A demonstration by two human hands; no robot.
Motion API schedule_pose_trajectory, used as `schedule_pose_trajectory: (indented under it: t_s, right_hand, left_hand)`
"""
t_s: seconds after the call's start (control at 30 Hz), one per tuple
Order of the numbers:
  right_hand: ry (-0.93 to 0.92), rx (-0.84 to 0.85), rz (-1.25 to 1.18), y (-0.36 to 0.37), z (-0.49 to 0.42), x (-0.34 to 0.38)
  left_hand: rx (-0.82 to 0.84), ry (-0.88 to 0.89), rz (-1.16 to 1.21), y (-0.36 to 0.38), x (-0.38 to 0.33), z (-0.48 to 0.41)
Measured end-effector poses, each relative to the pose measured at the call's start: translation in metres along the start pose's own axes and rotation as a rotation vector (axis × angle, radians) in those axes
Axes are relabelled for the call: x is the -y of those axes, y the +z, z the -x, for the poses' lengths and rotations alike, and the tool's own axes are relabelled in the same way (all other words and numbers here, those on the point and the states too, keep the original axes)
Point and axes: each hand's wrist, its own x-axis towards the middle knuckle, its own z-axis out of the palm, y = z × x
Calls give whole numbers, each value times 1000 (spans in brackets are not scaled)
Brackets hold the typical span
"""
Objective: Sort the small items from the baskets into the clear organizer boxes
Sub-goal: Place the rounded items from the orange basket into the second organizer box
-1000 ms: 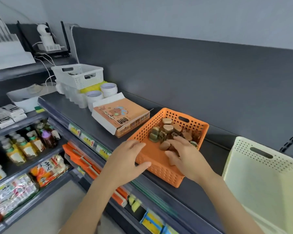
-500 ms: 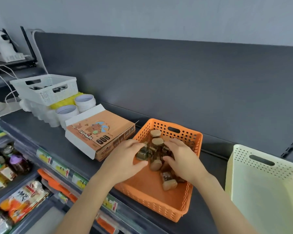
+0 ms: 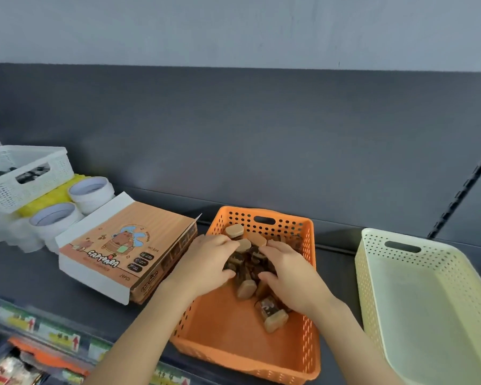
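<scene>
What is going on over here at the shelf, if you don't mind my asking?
A person has both hands inside the orange basket on the dark shelf. The left hand and right hand curl around a cluster of small cork-topped bottles, cupping them together. One bottle lies apart toward the front. A capybara-print box sits to the left and a cream basket to the right.
</scene>
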Motion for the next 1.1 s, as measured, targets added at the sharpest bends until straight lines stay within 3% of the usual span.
schedule_pose_trajectory:
  t_s: [0.13, 0.43, 0.53, 0.73, 0.9, 1.1]
  right_hand:
    - [42, -25, 18, 5, 0, 2]
    - [118, -76, 47, 10, 5, 8]
    - [111, -71, 61, 11, 6, 7]
    - [86, -33, 128, 17, 6, 6]
    - [37, 46, 181, 16, 4, 9]
    - [-65, 142, 193, 16, -10, 17]
  left_hand:
    - [-1, 39, -212, 2, -7, -12]
    - [-14, 142, -177, 4, -10, -19]
    - [-30, 132, -67, 3, -8, -15]
    - [-266, 14, 231, -8, 7, 9]
    - [-331, -54, 504, 1, 12, 27]
    - [-369, -160, 596, 6, 10, 32]
